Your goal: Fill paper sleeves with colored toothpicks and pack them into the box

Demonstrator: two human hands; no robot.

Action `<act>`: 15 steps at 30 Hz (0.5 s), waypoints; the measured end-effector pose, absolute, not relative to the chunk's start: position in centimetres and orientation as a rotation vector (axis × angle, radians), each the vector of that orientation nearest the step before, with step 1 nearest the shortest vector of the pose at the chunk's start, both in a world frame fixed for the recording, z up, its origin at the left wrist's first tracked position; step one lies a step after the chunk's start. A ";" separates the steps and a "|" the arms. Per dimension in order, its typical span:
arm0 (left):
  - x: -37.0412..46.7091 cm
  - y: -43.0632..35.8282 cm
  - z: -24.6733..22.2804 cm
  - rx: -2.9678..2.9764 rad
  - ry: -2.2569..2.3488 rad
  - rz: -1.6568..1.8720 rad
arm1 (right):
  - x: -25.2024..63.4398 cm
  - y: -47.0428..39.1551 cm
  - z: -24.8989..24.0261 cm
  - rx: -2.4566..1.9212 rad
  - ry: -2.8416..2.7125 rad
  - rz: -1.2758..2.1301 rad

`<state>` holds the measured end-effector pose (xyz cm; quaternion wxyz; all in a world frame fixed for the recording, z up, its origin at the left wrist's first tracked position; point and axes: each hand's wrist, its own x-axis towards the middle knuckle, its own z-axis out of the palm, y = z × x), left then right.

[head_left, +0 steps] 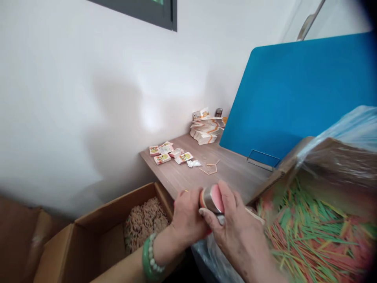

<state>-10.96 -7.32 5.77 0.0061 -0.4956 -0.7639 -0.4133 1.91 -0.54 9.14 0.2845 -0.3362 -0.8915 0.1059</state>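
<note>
A shiny metal cylinder (209,199) with a reddish end is held between my two hands, just above the front edge of the table. My left hand (190,212) wraps round its left side; a green bangle and a beaded bracelet circle that wrist. At its right end, my right hand (235,224) grips it with thumb and fingers. Whatever is inside the cylinder is hidden. Beyond the hands, thin sticks (216,168) lie bent on the brown table (176,179), beside a crumpled white scrap (193,163).
Small printed packets (162,158) lie near the table's left corner. Stacked cartons (203,133) stand behind, near a blue board (297,94). At lower left, a cardboard box (70,247) holds netted bundles. A plastic-lined box at right holds colourful thin strips (312,232).
</note>
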 end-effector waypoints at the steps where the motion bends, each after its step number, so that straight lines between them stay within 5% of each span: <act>1: -9.5 -7.8 5.6 -1.567 -2.376 -1.259 | 2.2 -1.3 9.2 -0.942 -2.399 0.217; 15: 1.5 -10.1 -1.0 -1.537 -2.105 -1.386 | 9.3 -6.6 9.9 -1.430 -2.202 0.000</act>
